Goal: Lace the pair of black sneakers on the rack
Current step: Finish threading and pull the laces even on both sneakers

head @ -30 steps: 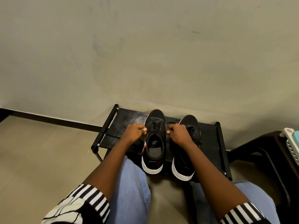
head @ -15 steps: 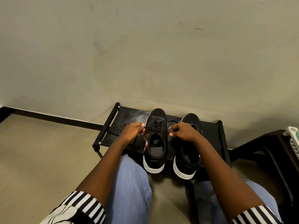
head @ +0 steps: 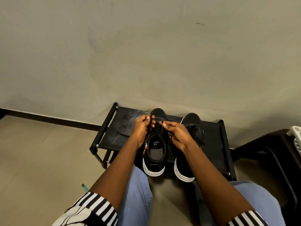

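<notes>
Blk rack w/ two sneakers, hands pinching lace.

Black sneakers with white soles, black rack, black-and-white striped sleeves

Dark stool, white basket, teal pen

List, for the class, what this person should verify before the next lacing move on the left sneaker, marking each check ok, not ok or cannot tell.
1. Left sneaker sits flat on the rack: ok.
2. Left hand pinches a lace end: ok.
3. Right hand pinches the other end: ok.
4. Lace ends equal in length: cannot tell.
5. Lower eyelets already threaded: cannot tell, hands cover them.
6. Right sneaker clear of the working hands: ok.
</notes>
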